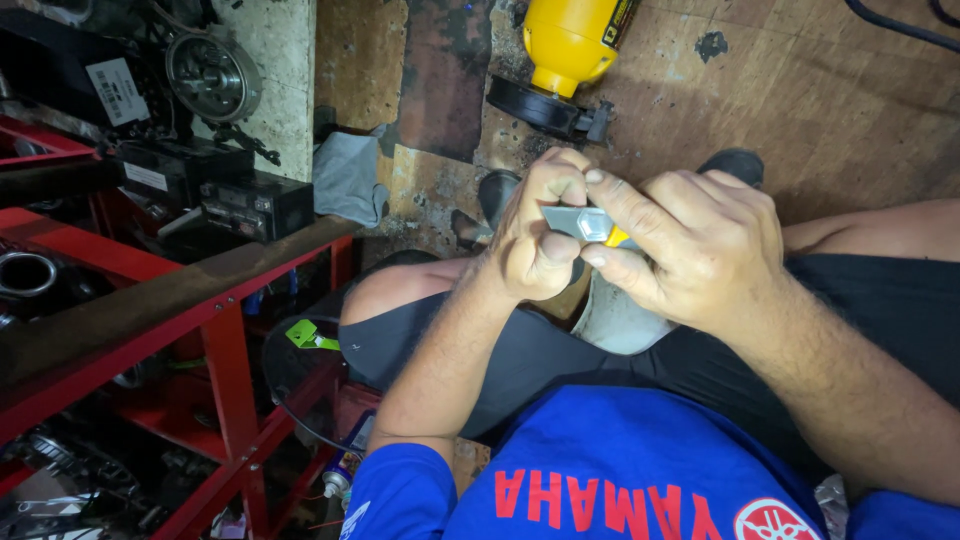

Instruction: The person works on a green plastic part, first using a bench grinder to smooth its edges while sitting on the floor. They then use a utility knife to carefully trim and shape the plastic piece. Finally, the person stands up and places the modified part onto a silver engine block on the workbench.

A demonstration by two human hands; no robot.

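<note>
Both my hands meet over my lap around a small grey metal piece with a hexagonal end [583, 223] and a bit of yellow showing beside it. My left hand [537, 235] pinches its left end between thumb and fingers. My right hand [690, 245] grips its right end, the thumb and forefinger closed around the hexagon. A pale grey cloth or pot-like object [615, 318] rests between my knees just under the hands. I sit in black shorts and a blue shirt.
A red metal rack [225, 340] with a rusty shelf and engine parts stands at the left. A yellow bottle [570, 40] lies on the worn wooden floor ahead, by a black round part [540, 108]. A grey rag [348, 175] is near the rack.
</note>
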